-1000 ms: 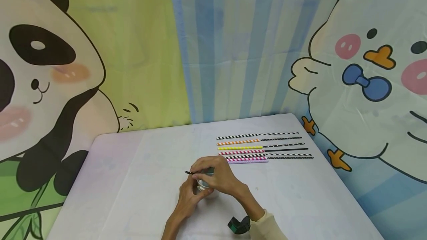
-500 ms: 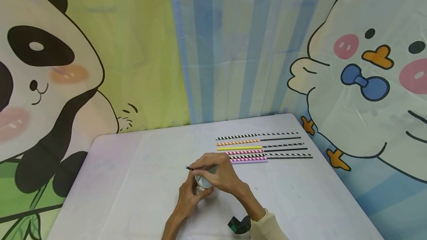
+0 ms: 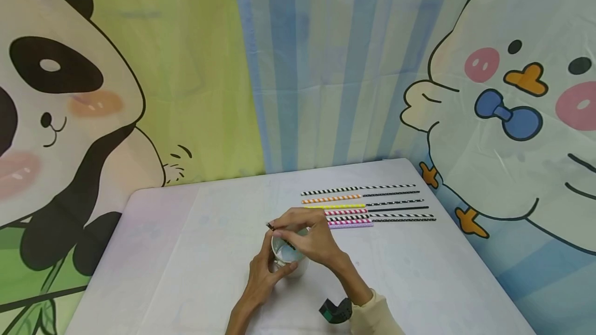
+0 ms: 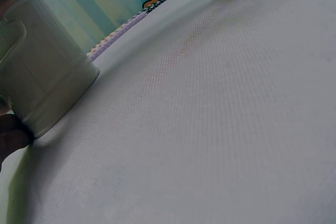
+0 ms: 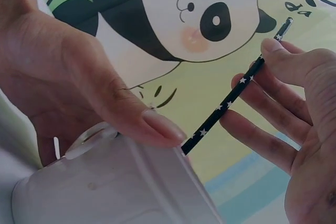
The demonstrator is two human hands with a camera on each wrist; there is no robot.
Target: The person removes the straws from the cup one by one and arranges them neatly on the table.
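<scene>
A white mug (image 3: pixel 298 269) with a side handle stands on the table. My left hand (image 3: pixel 262 273) holds it from the left, thumb along its near side. In the right wrist view that thumb lies across the mug's top edge, near the handle (image 5: pixel 89 140). My right hand (image 3: pixel 311 234) pinches a black straw (image 5: pixel 223 106) with white stars close to its upper end, between thumb and index finger. The straw slants down to the mug's rim, where its lower end goes out of sight. The left wrist view catches the mug (image 4: pixel 50 64) and only bits of fingers.
Beyond the hands, several patterned straws lie in rows, including an orange-striped straw (image 3: pixel 331 199), a yellow straw (image 3: pixel 342 206) and a lilac straw (image 3: pixel 351 225). Black-patterned straws (image 3: pixel 400 208) extend to their right. A black device (image 3: pixel 336 311) sits at the right wrist. Printed curtains hang behind the white table (image 3: pixel 186 252).
My right hand has risen slightly and shifted right, and the straw's upper end moved with it. More of the mug's opening shows. The left hand keeps its place on the mug.
</scene>
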